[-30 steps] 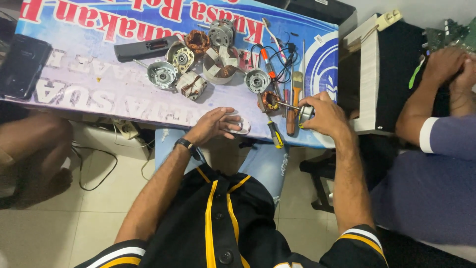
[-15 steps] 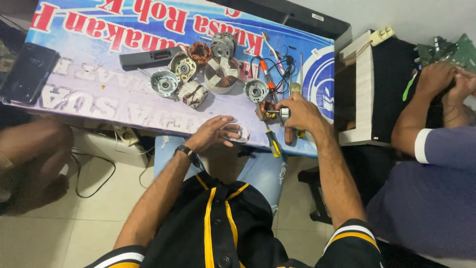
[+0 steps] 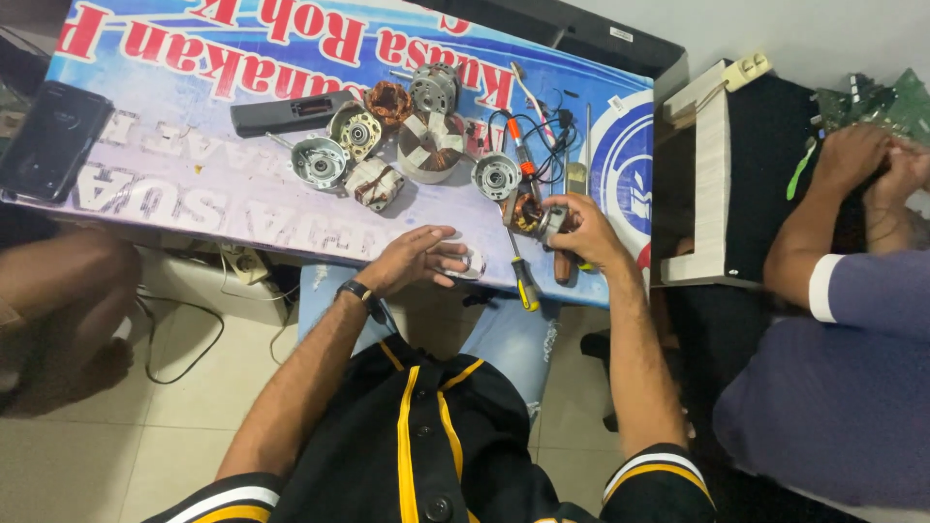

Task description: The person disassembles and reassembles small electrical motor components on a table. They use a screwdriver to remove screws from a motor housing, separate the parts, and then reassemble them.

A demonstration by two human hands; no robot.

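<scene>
Head view: right hand [image 3: 581,228] clamps small grey metal motor part [image 3: 550,221] at near right of surface [image 3: 194,194]. Left hand [image 3: 417,257] rests loosely open on white oval piece [image 3: 472,263]. Motor looks fully stripped; copper-wound stator [image 3: 391,101] and housings lie far, unassembled.

We read this as a small repair workshop, informal setup. The tabletop [image 3: 194,194] is covered with a printed blue banner instead of a proper surface. Spread on it: dismantled electric motor parts, a copper-wound stator [image 3: 390,101], round metal end caps [image 3: 320,162], a rotor piece [image 3: 432,145]. Screwdrivers [image 3: 523,276] and a soldering iron [image 3: 518,155] with tangled wires lie alongside. At the right, another person's hands [image 3: 872,160] work on green circuit boards [image 3: 886,102]. Tiled floor [image 3: 87,455] with loose cables underneath.
</scene>
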